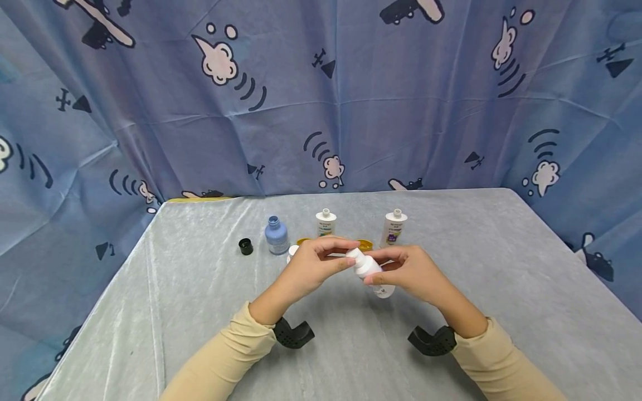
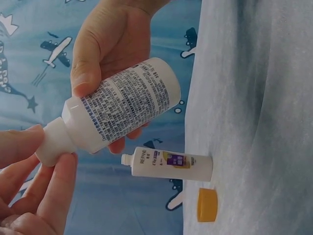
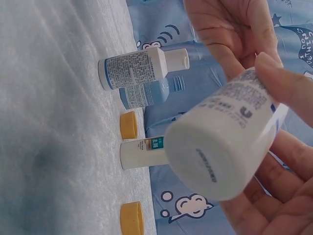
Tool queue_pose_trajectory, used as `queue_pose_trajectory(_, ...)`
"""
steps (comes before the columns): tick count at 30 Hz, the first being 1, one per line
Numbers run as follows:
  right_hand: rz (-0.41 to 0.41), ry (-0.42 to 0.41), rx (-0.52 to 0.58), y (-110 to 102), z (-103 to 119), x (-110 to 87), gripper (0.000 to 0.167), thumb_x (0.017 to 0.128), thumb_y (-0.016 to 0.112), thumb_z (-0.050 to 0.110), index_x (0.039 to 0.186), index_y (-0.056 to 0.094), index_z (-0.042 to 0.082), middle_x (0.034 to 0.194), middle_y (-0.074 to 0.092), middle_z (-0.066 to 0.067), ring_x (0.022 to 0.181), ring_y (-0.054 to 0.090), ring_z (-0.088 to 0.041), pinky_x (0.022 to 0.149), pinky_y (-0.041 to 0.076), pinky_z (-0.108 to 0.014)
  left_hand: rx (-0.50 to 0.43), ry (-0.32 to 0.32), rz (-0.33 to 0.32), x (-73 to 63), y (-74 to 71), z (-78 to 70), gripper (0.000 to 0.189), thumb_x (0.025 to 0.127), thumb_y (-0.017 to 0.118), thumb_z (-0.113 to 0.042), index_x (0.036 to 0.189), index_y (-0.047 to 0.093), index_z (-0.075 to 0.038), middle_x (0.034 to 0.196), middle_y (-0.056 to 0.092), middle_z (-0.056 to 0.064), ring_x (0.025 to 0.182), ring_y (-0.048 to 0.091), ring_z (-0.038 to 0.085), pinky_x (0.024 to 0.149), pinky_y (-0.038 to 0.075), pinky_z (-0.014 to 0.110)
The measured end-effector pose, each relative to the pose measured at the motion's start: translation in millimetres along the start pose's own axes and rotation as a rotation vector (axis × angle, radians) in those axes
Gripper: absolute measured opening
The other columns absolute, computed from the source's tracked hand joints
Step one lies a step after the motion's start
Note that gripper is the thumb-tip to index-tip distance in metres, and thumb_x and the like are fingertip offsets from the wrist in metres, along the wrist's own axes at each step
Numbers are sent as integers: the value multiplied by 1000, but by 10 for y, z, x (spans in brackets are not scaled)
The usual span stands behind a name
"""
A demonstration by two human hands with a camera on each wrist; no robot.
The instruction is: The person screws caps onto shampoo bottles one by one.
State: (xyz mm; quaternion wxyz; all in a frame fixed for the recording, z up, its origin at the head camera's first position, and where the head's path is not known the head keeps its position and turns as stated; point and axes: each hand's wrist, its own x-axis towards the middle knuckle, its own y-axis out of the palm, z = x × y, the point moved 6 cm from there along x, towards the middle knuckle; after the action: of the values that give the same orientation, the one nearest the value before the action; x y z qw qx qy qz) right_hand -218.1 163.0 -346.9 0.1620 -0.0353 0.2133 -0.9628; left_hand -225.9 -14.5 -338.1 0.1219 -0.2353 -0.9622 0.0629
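Tilted above the table is a white bottle (image 1: 368,267) with small printed text on its side. My left hand (image 1: 315,260) pinches its white cap (image 2: 55,143) between thumb and fingers. The bottle's body is gripped by my right hand (image 1: 412,274), the thumb on one side and fingers on the other. In the right wrist view the bottle's base faces the camera. A second white bottle (image 3: 131,68), with its cap on, stands behind my left hand and is mostly hidden in the head view.
Behind the hands stand a capless blue bottle (image 1: 277,236) and two capless white bottles, one with a green label (image 1: 326,224), one with a purple label (image 1: 394,227). Two yellow caps (image 3: 128,125) rest near them. A black cap (image 1: 246,247) lies left of the blue bottle.
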Motion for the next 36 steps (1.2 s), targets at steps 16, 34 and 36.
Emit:
queue_pose_trajectory(16, -8, 16, -6, -15, -31, -3, 51, 77, 87, 25, 119, 71, 0, 111, 72, -19, 84, 73, -14, 69, 60, -30, -38, -103, -39, 10, -6, 40, 36, 88, 75, -11, 123, 69, -4, 125, 70, 13, 109, 69, 19, 90, 58, 29)
queue_pose_trajectory(34, -14, 7, 2, -1, 0, -6, 50, 77, 87, 23, 119, 71, 0, 111, 72, -19, 84, 73, -15, 69, 60, -29, 6, -96, -86, 8, -26, 57, 28, 88, 76, -13, 114, 73, -3, 120, 72, 12, 93, 66, 5, 83, 55, 23)
queue_pose_trajectory(36, -12, 5, 4, -2, -3, -6, 50, 77, 87, 23, 119, 71, 0, 111, 72, -20, 84, 73, -15, 69, 60, -29, 7, -87, -72, 5, -21, 52, 28, 89, 75, -12, 115, 72, -3, 122, 71, 13, 93, 66, 5, 83, 56, 24)
